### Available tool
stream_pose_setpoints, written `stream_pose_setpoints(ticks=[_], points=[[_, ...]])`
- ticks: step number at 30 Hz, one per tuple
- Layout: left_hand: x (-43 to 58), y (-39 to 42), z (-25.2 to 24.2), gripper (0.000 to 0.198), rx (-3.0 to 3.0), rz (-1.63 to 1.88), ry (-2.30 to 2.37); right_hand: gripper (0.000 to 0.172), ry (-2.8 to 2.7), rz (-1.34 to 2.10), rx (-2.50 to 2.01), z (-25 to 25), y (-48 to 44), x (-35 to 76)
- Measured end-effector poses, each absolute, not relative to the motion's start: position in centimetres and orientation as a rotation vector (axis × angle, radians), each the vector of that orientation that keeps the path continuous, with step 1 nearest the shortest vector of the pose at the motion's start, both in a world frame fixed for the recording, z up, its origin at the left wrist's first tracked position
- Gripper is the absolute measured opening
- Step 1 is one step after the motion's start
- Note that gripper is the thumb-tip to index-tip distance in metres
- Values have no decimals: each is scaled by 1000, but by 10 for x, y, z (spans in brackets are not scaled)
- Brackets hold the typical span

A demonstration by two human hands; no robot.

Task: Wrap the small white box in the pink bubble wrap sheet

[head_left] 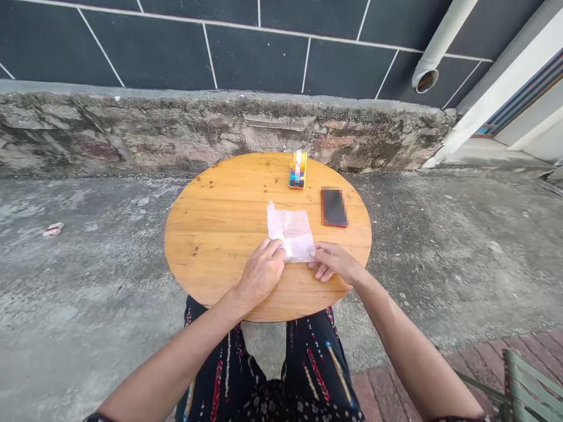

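Note:
A thin, pale pinkish-white sheet (295,228), see-through in places like plastic wrap, lies on the round wooden table (220,217). Its left side is creased and stands up a little. My left hand (264,266) is closed at the sheet's lower left edge, with the fingers curled over the film. At the lower right corner, my right hand (333,262) pinches the edge between thumb and fingers, the other fingers bent beneath. Whatever lies inside or under the sheet cannot be made out.
A yellow and blue tape dispenser (298,170) stands near the table's far edge. To the right lies a dark flat rectangle with a red-orange border (334,207), its face blurred. Beyond are a stone wall base (176,132) and a pipe (442,44); a green slatted chair (534,381) is at lower right.

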State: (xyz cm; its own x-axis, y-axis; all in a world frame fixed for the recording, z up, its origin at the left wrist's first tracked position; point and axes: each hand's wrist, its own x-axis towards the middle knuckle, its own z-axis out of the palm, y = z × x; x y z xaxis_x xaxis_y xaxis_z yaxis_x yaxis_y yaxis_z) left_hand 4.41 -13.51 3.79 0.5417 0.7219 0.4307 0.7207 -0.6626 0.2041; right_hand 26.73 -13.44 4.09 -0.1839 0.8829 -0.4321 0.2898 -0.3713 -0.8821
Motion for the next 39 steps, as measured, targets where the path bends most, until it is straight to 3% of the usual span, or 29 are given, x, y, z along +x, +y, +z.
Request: stream_pose_setpoints(ticks=[9,20,32,39], points=[[42,-135,36,20,2723,802,1263,32,-1264,1538,-1451,33,-132,248],[43,-133,36,18,2760,751,1279,19,-1589,1334,-1687,34,-115,241],[42,-132,37,18,2799,757,1273,18,-1803,546,-1928,30,-124,212],[43,-133,39,18,2801,744,1267,17,-1840,390,-1980,24,-131,206]])
